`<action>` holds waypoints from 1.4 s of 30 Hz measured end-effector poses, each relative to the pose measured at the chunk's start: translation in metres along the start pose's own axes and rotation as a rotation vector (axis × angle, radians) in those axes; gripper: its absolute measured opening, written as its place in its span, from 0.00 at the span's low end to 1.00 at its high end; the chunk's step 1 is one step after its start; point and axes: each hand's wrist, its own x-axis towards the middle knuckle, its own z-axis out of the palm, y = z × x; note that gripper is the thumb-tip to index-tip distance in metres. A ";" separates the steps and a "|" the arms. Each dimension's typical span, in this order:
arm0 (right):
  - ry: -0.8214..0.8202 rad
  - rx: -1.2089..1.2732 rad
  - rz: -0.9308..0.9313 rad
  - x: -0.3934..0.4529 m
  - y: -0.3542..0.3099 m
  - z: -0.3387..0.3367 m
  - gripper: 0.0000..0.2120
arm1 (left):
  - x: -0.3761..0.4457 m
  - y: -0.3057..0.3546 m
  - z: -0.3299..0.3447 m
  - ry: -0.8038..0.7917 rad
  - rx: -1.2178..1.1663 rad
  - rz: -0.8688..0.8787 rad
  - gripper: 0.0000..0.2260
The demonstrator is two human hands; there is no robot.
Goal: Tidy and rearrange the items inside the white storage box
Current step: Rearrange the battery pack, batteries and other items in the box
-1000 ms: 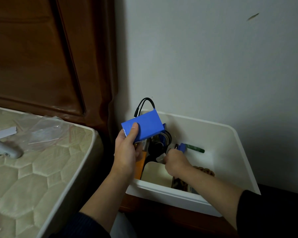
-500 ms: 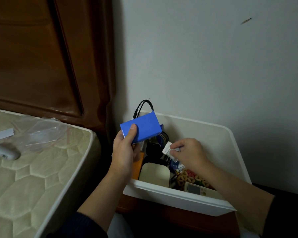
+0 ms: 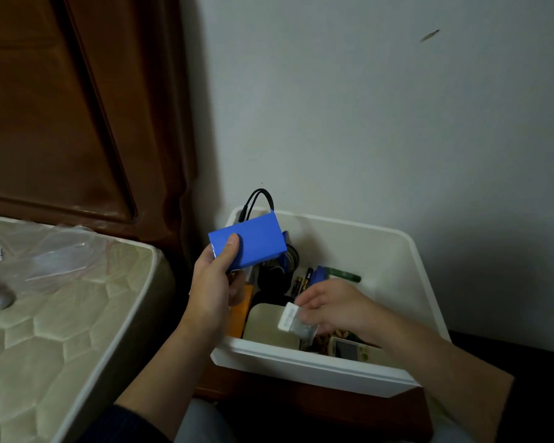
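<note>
At the far left a quilted cream mattress [image 3: 61, 330] runs to a rounded white edge, with a crumpled clear plastic bag [image 3: 55, 251] lying on top near the dark brown wooden headboard [image 3: 77, 107]. A narrow dark gap separates the mattress edge from the white plastic storage box [image 3: 304, 367], which sits on a brown wooden stand [image 3: 317, 410] against the pale wall [image 3: 381, 107].

The left hand [image 3: 213, 292] is raised over the box's left rim and grasps a flat blue rectangular pack [image 3: 248, 243], thumb pressed on its face, fingers curled behind; black looped cables [image 3: 258, 199] rise from its far end above the back rim.

Inside the box, the left side is crowded: an orange flat item [image 3: 239, 314] stands against the left wall, a cream rounded-corner pad [image 3: 267, 327] leans on the near wall, and a dark round object [image 3: 274, 278] lies behind it. Just beside these are slim dark batteries [image 3: 303, 279] and a green tube [image 3: 346, 275] toward the back.

The right hand [image 3: 333, 306] hovers low over the middle of the box, pinching a small white and clear packet [image 3: 296, 321] between its fingertips, above the pad's right edge. Below the wrist lies a white remote with a grey screen [image 3: 349, 350] by the near wall. The back right part of the box shows bare white floor and wall.
</note>
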 end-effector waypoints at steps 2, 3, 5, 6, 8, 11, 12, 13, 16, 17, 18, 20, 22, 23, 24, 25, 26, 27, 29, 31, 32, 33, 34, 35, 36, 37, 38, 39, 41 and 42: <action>-0.027 -0.075 -0.034 0.009 -0.004 0.014 0.10 | -0.001 0.000 0.000 -0.013 0.002 0.007 0.09; -0.037 -0.096 -0.043 0.013 -0.005 0.020 0.09 | -0.001 0.001 0.001 -0.009 0.018 0.007 0.10; -0.049 -0.078 -0.034 0.020 -0.007 0.027 0.09 | -0.002 0.002 0.003 0.009 0.066 -0.002 0.12; -0.041 -0.064 -0.023 0.024 -0.006 0.028 0.09 | -0.002 0.002 0.003 0.013 0.085 -0.006 0.13; 0.075 -0.137 -0.028 0.033 -0.001 0.020 0.08 | -0.002 0.002 0.005 0.008 0.107 -0.018 0.15; 0.391 -0.292 0.050 0.052 0.013 -0.011 0.07 | 0.000 0.002 0.004 0.002 0.112 -0.046 0.15; 0.470 -0.380 0.110 0.055 0.017 -0.023 0.08 | 0.000 0.001 0.004 0.001 0.107 -0.055 0.15; 0.510 -0.487 0.180 0.058 0.021 -0.035 0.10 | 0.001 0.001 0.004 0.001 0.099 -0.061 0.15; 0.446 -0.615 0.342 0.066 0.023 -0.053 0.16 | 0.003 0.000 0.002 -0.010 0.082 -0.059 0.15; 0.409 -0.610 0.369 0.069 0.022 -0.053 0.19 | 0.003 -0.001 0.002 -0.013 0.080 -0.056 0.15; 0.378 -0.604 0.385 0.074 0.020 -0.051 0.23 | 0.003 -0.001 0.001 -0.013 0.077 -0.056 0.14; 0.328 -0.553 0.405 0.084 0.015 -0.041 0.29 | 0.004 -0.002 0.001 -0.007 0.074 -0.053 0.14; 0.284 -0.479 0.427 0.093 0.011 -0.028 0.33 | 0.004 -0.002 0.001 0.015 0.078 -0.055 0.12; 0.271 -0.483 0.445 0.096 0.009 -0.022 0.33 | 0.005 -0.002 0.001 0.023 0.080 -0.056 0.12; 0.271 -0.514 0.464 0.099 0.008 -0.016 0.31 | 0.005 -0.003 0.001 0.023 0.079 -0.055 0.12; 0.278 -0.554 0.481 0.100 0.008 -0.012 0.27 | 0.005 -0.003 0.001 0.017 0.075 -0.053 0.12; 0.287 -0.582 0.492 0.102 0.008 -0.008 0.22 | 0.005 -0.003 0.001 0.012 0.071 -0.051 0.13; 0.290 -0.586 0.498 0.103 0.008 -0.006 0.19 | 0.005 -0.003 0.000 0.007 0.065 -0.048 0.13; 0.289 -0.528 0.504 0.105 0.006 -0.007 0.16 | 0.006 -0.003 0.000 -0.012 0.054 -0.039 0.13; 0.307 -0.461 0.496 0.106 0.004 -0.014 0.13 | 0.006 -0.003 -0.001 -0.019 0.056 -0.037 0.13; 0.315 -0.436 0.484 0.106 0.003 -0.018 0.13 | 0.006 -0.003 -0.001 -0.022 0.061 -0.035 0.13; 0.316 -0.407 0.470 0.105 0.001 -0.023 0.12 | 0.006 -0.003 -0.001 -0.029 0.062 -0.034 0.13; 0.310 -0.362 0.455 0.104 -0.001 -0.027 0.11 | 0.006 -0.003 0.000 -0.035 0.060 -0.035 0.14; 0.294 -0.304 0.441 0.101 -0.003 -0.033 0.09 | 0.006 -0.002 0.000 -0.037 0.058 -0.040 0.14; 0.275 -0.254 0.430 0.098 -0.006 -0.038 0.09 | 0.006 -0.002 0.000 -0.035 0.058 -0.045 0.14; 0.256 -0.227 0.426 0.093 -0.009 -0.045 0.09 | 0.007 -0.001 0.000 -0.034 0.060 -0.048 0.14; 0.242 -0.227 0.428 0.087 -0.012 -0.052 0.09 | 0.007 -0.001 0.000 -0.034 0.064 -0.050 0.14; 0.240 -0.260 0.431 0.081 -0.015 -0.061 0.09 | 0.006 -0.001 0.000 -0.033 0.066 -0.052 0.14; 0.269 -0.437 0.416 0.070 -0.022 -0.079 0.12 | 0.006 -0.001 0.000 -0.024 0.067 -0.054 0.14; 0.285 -0.578 0.395 0.064 -0.024 -0.086 0.12 | 0.006 -0.001 0.000 -0.024 0.066 -0.052 0.14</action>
